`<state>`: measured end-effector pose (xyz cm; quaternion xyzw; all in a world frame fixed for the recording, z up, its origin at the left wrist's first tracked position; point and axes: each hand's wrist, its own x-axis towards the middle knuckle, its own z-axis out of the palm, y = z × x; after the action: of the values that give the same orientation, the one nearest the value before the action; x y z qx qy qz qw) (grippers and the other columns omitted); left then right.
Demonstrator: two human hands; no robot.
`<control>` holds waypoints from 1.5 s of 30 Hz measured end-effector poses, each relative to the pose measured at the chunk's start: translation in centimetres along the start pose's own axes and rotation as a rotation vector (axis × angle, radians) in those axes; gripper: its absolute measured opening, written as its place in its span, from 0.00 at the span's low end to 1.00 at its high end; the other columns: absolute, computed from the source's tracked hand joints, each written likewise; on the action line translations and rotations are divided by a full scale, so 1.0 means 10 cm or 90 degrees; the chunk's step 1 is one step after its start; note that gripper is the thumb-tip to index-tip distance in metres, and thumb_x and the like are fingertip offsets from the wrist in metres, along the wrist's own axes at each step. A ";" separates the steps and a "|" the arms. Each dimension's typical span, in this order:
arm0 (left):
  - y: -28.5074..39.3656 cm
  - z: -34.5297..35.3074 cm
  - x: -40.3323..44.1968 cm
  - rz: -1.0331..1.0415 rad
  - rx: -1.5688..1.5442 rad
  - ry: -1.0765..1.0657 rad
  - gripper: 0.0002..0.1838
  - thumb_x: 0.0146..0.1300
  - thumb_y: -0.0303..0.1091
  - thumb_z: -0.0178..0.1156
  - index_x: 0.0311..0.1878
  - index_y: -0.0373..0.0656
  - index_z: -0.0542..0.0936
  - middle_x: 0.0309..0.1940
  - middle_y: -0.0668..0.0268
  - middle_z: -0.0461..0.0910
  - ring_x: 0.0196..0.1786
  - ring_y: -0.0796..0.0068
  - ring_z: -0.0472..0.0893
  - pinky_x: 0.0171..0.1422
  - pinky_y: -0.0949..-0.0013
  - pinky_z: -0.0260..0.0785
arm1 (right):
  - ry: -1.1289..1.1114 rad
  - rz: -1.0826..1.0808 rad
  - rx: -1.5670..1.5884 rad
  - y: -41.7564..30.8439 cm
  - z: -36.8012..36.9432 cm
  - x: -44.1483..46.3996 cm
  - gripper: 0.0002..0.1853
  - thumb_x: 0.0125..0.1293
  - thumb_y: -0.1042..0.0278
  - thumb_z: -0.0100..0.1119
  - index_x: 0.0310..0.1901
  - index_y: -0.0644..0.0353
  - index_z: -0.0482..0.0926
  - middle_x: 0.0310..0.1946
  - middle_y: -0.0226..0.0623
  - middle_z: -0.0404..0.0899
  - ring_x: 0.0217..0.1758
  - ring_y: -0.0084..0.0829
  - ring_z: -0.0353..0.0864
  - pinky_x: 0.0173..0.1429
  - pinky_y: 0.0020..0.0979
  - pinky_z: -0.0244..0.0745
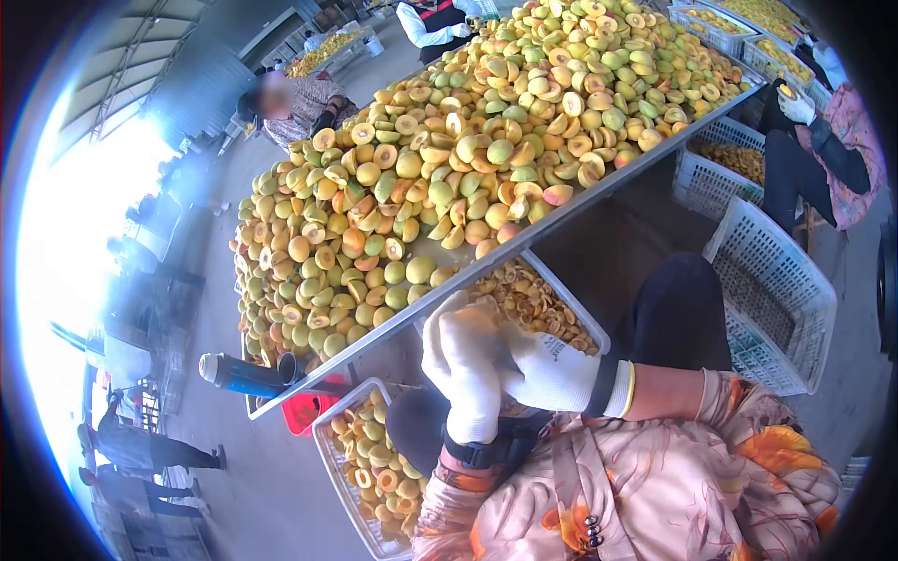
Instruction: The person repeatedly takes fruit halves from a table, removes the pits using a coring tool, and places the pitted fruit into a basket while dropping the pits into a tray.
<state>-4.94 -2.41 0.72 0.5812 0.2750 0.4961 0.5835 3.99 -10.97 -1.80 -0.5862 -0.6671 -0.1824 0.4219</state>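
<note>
My left hand [460, 363], in a white glove, is closed and pressed against my right hand [550, 366] over my lap. The right hand, gloved the same way, is closed too. Whatever lies between the fingers is hidden from this angle. Just beyond the hands is a crate [567, 292] of small brownish-yellow fruit scraps. Above it runs the metal edge of a table [526, 236] heaped with halved peach-like fruit [412, 187], many with a hollow or stone at the centre. To the left of my knee, a white crate [329, 439] holds fruit halves.
An empty white basket [774, 290] stands at my right, beyond my knee [683, 304]. Farther off sits a crate [716, 182] of scraps beside a co-worker [842, 154]. A blue flask [234, 371] rests at the table's corner, above a red container [313, 407]. Other people work across the table.
</note>
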 end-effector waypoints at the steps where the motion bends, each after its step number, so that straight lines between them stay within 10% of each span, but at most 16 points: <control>1: 0.00 -0.01 0.02 0.002 0.018 -0.004 0.22 0.81 0.44 0.50 0.57 0.32 0.81 0.37 0.57 0.86 0.36 0.72 0.83 0.43 0.72 0.77 | -0.053 0.041 0.058 -0.03 -0.02 -0.01 0.09 0.74 0.70 0.53 0.50 0.64 0.78 0.33 0.42 0.81 0.36 0.36 0.84 0.42 0.35 0.77; 11: -0.06 0.01 0.28 0.024 0.072 -0.092 0.24 0.80 0.46 0.51 0.49 0.31 0.83 0.31 0.60 0.86 0.33 0.75 0.82 0.40 0.74 0.72 | -0.263 0.310 0.507 0.18 -0.19 0.19 0.15 0.68 0.69 0.64 0.53 0.66 0.77 0.44 0.41 0.85 0.44 0.39 0.85 0.52 0.41 0.79; 14: 0.06 0.02 0.39 -0.030 0.065 -0.196 0.27 0.80 0.50 0.49 0.48 0.31 0.83 0.30 0.60 0.85 0.32 0.74 0.82 0.40 0.73 0.72 | -0.175 0.265 0.592 0.28 0.00 0.07 0.12 0.69 0.68 0.63 0.49 0.64 0.77 0.33 0.36 0.83 0.33 0.32 0.83 0.41 0.36 0.78; 17: 0.00 0.04 0.45 -0.050 0.010 -0.271 0.29 0.78 0.53 0.49 0.46 0.32 0.83 0.28 0.60 0.85 0.31 0.72 0.82 0.39 0.70 0.74 | -0.542 0.592 0.843 0.36 -0.34 0.26 0.09 0.69 0.67 0.63 0.43 0.61 0.77 0.22 0.32 0.76 0.20 0.26 0.74 0.24 0.29 0.69; 20: -0.04 0.06 0.45 -0.048 -0.113 -0.336 0.24 0.75 0.46 0.49 0.48 0.31 0.83 0.29 0.59 0.85 0.32 0.72 0.83 0.39 0.70 0.76 | -0.558 0.720 1.135 0.37 -0.41 0.27 0.08 0.69 0.67 0.63 0.38 0.61 0.75 0.18 0.27 0.67 0.14 0.18 0.64 0.17 0.23 0.55; 24: 0.00 0.16 0.43 -0.117 -0.197 -0.332 0.23 0.75 0.45 0.50 0.53 0.32 0.81 0.36 0.57 0.85 0.37 0.72 0.82 0.45 0.71 0.76 | -0.500 0.656 1.316 0.45 -0.30 0.14 0.09 0.69 0.68 0.63 0.36 0.61 0.75 0.15 0.26 0.67 0.11 0.18 0.61 0.15 0.24 0.56; 27: 0.08 0.17 0.47 -0.229 -0.184 -0.156 0.24 0.78 0.47 0.48 0.53 0.33 0.81 0.37 0.58 0.86 0.39 0.72 0.83 0.46 0.71 0.77 | -0.490 0.609 1.150 0.44 -0.28 0.17 0.08 0.69 0.68 0.63 0.37 0.62 0.75 0.16 0.28 0.69 0.11 0.20 0.64 0.16 0.24 0.59; 28: -0.02 0.07 0.51 -0.146 -0.096 -0.101 0.35 0.76 0.64 0.50 0.55 0.34 0.80 0.38 0.56 0.86 0.40 0.65 0.85 0.46 0.65 0.78 | -0.548 0.598 1.088 0.48 -0.31 0.19 0.08 0.67 0.68 0.65 0.41 0.62 0.78 0.19 0.28 0.72 0.15 0.19 0.68 0.20 0.23 0.64; 33: -0.10 -1.27 0.50 -0.162 -0.002 0.079 0.22 0.78 0.49 0.55 0.56 0.36 0.79 0.37 0.60 0.84 0.40 0.69 0.84 0.42 0.68 0.78 | -0.696 0.312 0.254 0.73 0.29 -0.44 0.20 0.63 0.57 0.61 0.50 0.65 0.81 0.35 0.51 0.86 0.36 0.49 0.87 0.43 0.44 0.81; 34: -0.13 -1.63 0.45 0.076 0.377 0.066 0.21 0.79 0.47 0.52 0.52 0.36 0.81 0.36 0.61 0.84 0.38 0.72 0.83 0.43 0.68 0.77 | -0.755 0.354 0.224 0.76 0.30 -0.53 0.22 0.62 0.56 0.59 0.50 0.65 0.81 0.40 0.55 0.86 0.41 0.52 0.86 0.48 0.47 0.80; 36: -0.17 -2.23 0.30 0.119 0.523 0.164 0.19 0.79 0.42 0.52 0.48 0.35 0.83 0.35 0.61 0.85 0.36 0.73 0.82 0.43 0.67 0.76 | -0.777 0.378 0.244 0.85 0.36 -0.70 0.22 0.62 0.55 0.57 0.50 0.66 0.81 0.44 0.58 0.85 0.47 0.54 0.86 0.53 0.49 0.78; 37: -0.15 -2.50 0.16 -0.091 0.294 0.263 0.17 0.78 0.40 0.54 0.48 0.34 0.83 0.35 0.60 0.84 0.36 0.71 0.83 0.42 0.66 0.76 | -0.763 0.400 0.267 0.83 0.39 -0.73 0.22 0.63 0.53 0.59 0.48 0.65 0.80 0.38 0.58 0.85 0.45 0.54 0.86 0.51 0.50 0.78; 42: -0.96 -3.91 -0.97 -0.213 1.032 0.245 0.25 0.73 0.48 0.59 0.55 0.33 0.80 0.42 0.47 0.85 0.45 0.48 0.85 0.50 0.53 0.77 | -0.718 0.368 0.278 0.90 0.44 -0.67 0.20 0.64 0.54 0.57 0.47 0.64 0.80 0.39 0.60 0.84 0.44 0.57 0.85 0.49 0.53 0.77; 45: -1.21 -4.45 -1.69 -0.392 1.075 0.254 0.28 0.72 0.51 0.58 0.62 0.35 0.78 0.56 0.42 0.81 0.59 0.43 0.80 0.65 0.49 0.71 | -0.731 0.408 0.253 0.89 0.58 -0.75 0.19 0.63 0.55 0.60 0.45 0.64 0.79 0.33 0.59 0.84 0.40 0.60 0.84 0.44 0.55 0.77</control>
<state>-47.81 2.51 -22.80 0.6193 0.7838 0.0445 0.0137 10.00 -9.17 -13.20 -0.6698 -0.5995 0.4170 0.1344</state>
